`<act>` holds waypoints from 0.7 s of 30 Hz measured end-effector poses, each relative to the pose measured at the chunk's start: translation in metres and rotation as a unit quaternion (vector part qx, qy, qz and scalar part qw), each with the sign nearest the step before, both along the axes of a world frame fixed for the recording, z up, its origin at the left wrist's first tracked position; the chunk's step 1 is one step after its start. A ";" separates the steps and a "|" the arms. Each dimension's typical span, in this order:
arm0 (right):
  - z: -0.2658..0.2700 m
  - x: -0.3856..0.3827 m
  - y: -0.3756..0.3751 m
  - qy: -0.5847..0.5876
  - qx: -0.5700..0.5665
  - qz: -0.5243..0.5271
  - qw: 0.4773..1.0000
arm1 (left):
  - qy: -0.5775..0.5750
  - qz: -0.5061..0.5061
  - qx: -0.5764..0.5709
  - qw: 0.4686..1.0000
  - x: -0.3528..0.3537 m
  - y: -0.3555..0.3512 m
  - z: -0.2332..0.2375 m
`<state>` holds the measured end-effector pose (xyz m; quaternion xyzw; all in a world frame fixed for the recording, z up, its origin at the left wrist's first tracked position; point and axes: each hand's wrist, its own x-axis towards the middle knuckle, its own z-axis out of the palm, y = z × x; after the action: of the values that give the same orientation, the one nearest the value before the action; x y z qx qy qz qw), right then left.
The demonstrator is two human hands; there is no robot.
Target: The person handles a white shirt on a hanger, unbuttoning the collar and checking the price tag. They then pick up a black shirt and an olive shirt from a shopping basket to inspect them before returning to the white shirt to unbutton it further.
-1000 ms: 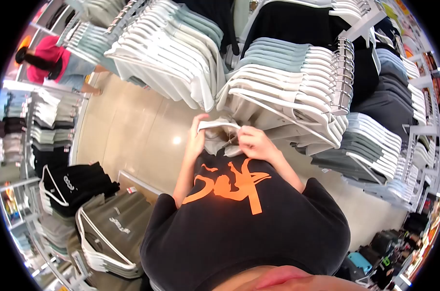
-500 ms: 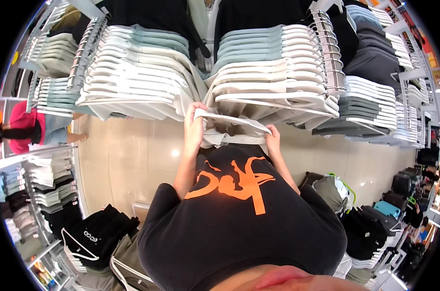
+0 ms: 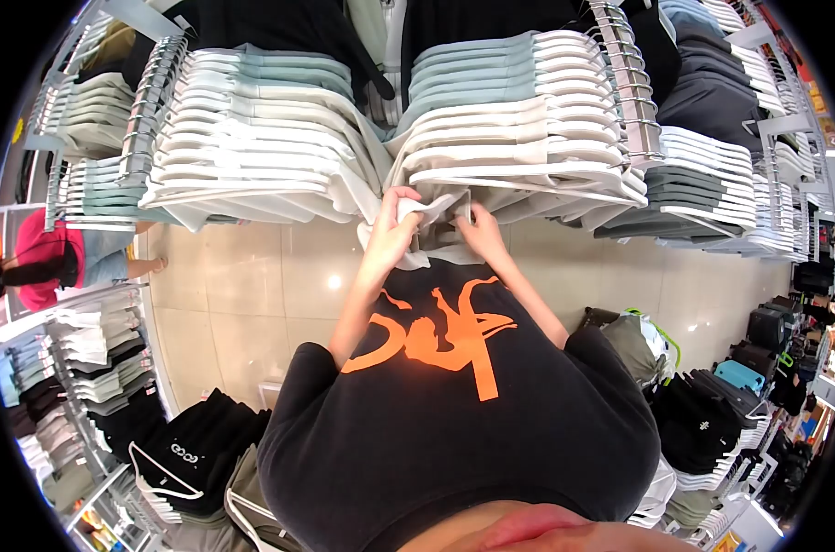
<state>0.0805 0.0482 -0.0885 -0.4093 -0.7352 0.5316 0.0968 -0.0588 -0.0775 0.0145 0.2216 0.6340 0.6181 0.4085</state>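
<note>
An off-white garment [image 3: 447, 252] hangs bunched in front of my chest, just below the clothes rack. My left hand [image 3: 394, 225] has its fingers closed on the cloth at the left side. Closer in than before, my right hand [image 3: 482, 232] pinches the fabric at the right side. Folds hide the garment's exact kind. Right above the hands are two rows of pale clothes on white hangers, a left row [image 3: 242, 138] and a right row [image 3: 514, 152].
Metal rails [image 3: 633, 101] carry the hangers at both sides. Glossy tiled floor [image 3: 252, 304] lies beneath. Black clothes [image 3: 201, 442] hang at lower left, with more black clothes [image 3: 698, 423] at lower right. A person in a pink top [image 3: 49, 248] is at far left. A bag [image 3: 629, 345] sits right.
My hands have come closer together, the right one moving left and up. The garment, stretched wide between them earlier, is now bunched up.
</note>
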 end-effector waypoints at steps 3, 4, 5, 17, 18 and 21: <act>-0.035 -0.001 0.003 0.071 0.034 -0.127 0.989 | -0.091 0.022 -0.012 0.996 -0.012 -0.003 -0.010; -0.031 0.001 0.005 0.135 0.039 -0.156 0.978 | -0.127 0.029 -0.018 0.991 -0.019 -0.004 -0.016; -0.028 0.004 0.007 0.197 0.044 -0.184 0.962 | -0.162 0.036 -0.025 0.986 -0.025 -0.003 -0.021; 0.014 0.030 0.032 0.418 -0.419 -0.207 0.779 | -0.185 0.012 -0.031 0.982 -0.057 0.043 -0.045; 0.015 0.029 0.034 0.422 -0.419 -0.214 0.775 | -0.156 0.014 -0.033 0.987 -0.056 0.045 -0.043; 0.013 0.030 0.035 0.428 -0.389 -0.236 0.781 | -0.056 0.029 -0.034 0.997 -0.048 0.044 -0.034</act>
<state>0.1104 0.0836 -0.0757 -0.3031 -0.2293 0.8534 0.3567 -0.1072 -0.0336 -0.0198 0.1541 0.6366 0.6196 0.4326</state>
